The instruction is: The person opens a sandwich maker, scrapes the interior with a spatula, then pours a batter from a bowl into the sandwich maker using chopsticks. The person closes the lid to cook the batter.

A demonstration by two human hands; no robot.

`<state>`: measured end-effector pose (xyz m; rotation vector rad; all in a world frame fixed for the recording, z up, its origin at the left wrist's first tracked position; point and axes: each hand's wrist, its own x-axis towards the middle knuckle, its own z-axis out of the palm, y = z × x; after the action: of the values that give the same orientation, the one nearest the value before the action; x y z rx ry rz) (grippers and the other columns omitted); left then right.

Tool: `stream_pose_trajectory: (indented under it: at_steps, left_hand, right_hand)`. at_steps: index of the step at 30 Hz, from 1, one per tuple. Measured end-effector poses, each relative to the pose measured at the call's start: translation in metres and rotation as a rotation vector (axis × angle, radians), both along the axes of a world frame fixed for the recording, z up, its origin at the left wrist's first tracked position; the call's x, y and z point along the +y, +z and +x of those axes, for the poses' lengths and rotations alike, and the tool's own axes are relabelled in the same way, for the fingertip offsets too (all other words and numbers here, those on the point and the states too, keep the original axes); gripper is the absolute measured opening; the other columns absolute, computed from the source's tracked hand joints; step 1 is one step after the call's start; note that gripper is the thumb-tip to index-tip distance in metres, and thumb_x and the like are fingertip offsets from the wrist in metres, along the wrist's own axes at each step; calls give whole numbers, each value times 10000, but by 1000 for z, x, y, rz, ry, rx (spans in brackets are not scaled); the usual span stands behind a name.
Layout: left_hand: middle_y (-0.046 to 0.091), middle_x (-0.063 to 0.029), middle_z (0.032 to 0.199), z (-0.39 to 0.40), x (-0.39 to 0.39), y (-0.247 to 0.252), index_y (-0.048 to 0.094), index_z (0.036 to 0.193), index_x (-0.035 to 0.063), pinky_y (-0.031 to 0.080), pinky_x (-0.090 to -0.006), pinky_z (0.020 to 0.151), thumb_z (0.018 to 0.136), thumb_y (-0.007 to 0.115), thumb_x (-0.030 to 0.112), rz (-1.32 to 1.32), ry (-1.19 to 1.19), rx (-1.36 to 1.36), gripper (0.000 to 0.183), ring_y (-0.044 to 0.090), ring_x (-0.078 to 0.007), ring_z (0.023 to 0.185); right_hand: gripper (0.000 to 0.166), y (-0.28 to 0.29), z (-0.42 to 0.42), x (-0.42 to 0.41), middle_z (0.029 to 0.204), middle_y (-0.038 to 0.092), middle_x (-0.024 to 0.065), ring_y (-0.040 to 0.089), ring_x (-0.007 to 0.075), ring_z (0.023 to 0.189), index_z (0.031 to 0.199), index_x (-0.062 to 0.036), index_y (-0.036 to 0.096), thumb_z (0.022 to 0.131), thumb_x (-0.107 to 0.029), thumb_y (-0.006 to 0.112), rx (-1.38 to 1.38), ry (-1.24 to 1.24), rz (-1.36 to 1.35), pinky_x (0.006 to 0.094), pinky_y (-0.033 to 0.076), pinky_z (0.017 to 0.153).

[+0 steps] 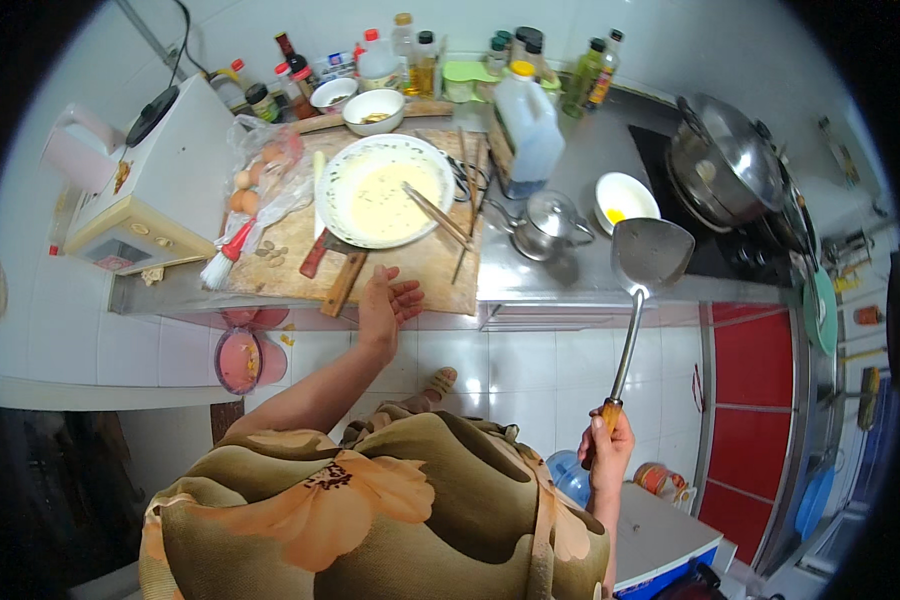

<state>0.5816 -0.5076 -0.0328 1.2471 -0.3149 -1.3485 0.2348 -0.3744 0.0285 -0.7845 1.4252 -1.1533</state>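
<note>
My right hand (607, 450) grips the wooden handle of a metal wok spatula (652, 255), its broad blade raised in front of the counter edge. My left hand (390, 304) holds nothing, fingers apart, near the front edge of a wooden cutting board (435, 281). Beyond it on the board stands a white bowl (334, 169) of pale batter (382, 195) with green flecks. Chopsticks (439, 217) lean in the batter. Two knife handles, one wooden (343, 285) and one red (313, 255), stick out beside the bowl. A small white bowl (630, 187) with yellow residue sits behind the spatula blade.
A lidded steel pot (720, 165) stands on the black cooktop (649, 146) at right. A steel teapot (544, 225) and a large plastic jug (525, 127) are mid-counter. Eggs (244, 200) in a plastic bag and a red-handled brush (229, 251) lie left. A pink bin (238, 360) is below.
</note>
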Motion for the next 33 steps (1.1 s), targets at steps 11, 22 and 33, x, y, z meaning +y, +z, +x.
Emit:
stream_pose_trajectory:
  at_steps: [11, 22, 33]
  left_hand:
    - [581, -147, 1108, 76, -60, 10, 311, 1307, 133, 547, -394, 756, 894, 451, 596, 93, -95, 142, 636, 623, -253, 968]
    - [568, -153, 1187, 134, -87, 35, 433, 1292, 63, 540, -446, 809, 894, 445, 599, 222, -243, 116, 667, 605, -298, 1013]
    - [559, -126, 1202, 142, -108, 29, 383, 1312, 36, 542, -426, 829, 974, 411, 404, 174, -287, 103, 500, 594, -254, 1050]
  right_hand:
    - [116, 1, 82, -89, 622, 515, -11, 472, 63, 468, 918, -35, 575, 891, -144, 606, 25, 178, 37, 213, 399, 398]
    - [94, 10, 101, -109, 622, 516, -16, 468, 57, 481, 914, -29, 583, 882, -111, 615, 101, 171, 20, 209, 390, 405]
    - [105, 11, 113, -121, 638, 515, -20, 478, 54, 509, 937, -30, 585, 882, -114, 616, 145, 150, 17, 203, 399, 423]
